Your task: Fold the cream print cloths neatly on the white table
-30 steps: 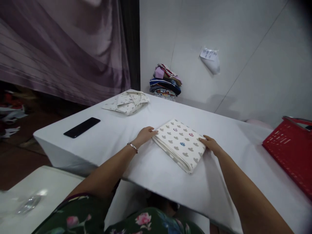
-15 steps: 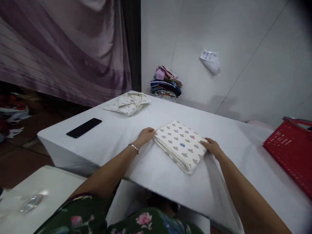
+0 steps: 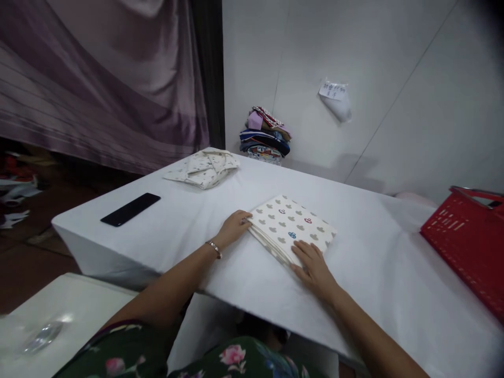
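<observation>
A folded cream cloth (image 3: 293,228) printed with grey, blue and red shapes lies in the middle of the white table (image 3: 197,231). My left hand (image 3: 233,227) rests at the cloth's left corner, its fingers curled against the folded edge. My right hand (image 3: 314,266) lies flat on the cloth's near corner with its fingers stretched out. A bracelet circles my left wrist.
A black phone (image 3: 130,209) lies near the table's left edge. A crumpled cream shirt (image 3: 205,167) sits at the far left corner, with a stack of folded clothes (image 3: 264,136) behind it by the wall. A red basket (image 3: 468,239) stands at the right.
My right hand has moved from the cloth's right corner to its near corner and now lies flat on it. My left hand stays at the left corner.
</observation>
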A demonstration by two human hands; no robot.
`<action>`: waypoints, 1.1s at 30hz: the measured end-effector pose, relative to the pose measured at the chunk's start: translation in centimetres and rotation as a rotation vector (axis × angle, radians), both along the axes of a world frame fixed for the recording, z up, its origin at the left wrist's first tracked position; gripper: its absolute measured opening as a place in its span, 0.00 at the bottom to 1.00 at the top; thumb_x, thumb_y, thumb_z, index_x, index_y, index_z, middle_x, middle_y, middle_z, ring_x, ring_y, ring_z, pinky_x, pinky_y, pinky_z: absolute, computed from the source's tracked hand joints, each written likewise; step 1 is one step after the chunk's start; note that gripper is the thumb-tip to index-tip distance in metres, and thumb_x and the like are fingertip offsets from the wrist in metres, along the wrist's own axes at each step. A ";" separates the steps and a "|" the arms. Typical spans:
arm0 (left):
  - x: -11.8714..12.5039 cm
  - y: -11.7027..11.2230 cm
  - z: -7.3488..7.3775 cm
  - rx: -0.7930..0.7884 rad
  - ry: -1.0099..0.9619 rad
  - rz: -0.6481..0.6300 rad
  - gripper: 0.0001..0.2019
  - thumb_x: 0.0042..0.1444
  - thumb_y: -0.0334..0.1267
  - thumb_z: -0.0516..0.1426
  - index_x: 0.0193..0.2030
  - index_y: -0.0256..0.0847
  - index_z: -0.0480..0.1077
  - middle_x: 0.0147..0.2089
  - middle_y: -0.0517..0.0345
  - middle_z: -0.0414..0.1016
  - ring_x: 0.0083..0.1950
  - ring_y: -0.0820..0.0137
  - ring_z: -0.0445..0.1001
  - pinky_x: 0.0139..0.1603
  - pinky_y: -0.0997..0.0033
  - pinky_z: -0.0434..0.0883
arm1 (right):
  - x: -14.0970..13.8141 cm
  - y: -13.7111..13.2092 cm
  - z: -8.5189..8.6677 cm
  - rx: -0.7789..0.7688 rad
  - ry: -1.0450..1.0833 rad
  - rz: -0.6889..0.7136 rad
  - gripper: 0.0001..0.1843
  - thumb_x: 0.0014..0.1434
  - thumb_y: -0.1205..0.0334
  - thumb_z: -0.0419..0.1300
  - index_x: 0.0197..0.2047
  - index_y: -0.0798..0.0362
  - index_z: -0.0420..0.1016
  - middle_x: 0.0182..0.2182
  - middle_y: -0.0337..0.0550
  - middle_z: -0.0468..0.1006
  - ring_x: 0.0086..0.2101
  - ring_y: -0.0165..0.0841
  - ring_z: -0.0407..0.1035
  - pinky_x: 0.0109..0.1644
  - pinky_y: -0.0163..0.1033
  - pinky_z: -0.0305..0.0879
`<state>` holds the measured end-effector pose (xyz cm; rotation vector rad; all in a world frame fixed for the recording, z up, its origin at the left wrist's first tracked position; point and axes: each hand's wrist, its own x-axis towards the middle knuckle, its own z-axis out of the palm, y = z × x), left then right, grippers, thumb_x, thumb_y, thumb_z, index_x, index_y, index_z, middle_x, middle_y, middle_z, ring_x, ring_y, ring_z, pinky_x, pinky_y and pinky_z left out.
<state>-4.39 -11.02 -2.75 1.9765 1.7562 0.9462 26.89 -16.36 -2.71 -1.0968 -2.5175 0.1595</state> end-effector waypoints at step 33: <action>4.3 -0.8 1.3 0.008 0.213 -0.301 0.22 0.59 0.50 0.49 0.58 0.47 0.63 0.65 0.55 0.58 0.67 0.64 0.50 0.66 0.55 0.44 | -0.3 -1.7 -1.9 0.213 -0.102 0.032 0.29 0.60 0.60 0.51 0.64 0.53 0.54 0.61 0.52 0.59 0.61 0.43 0.50 0.62 0.58 0.46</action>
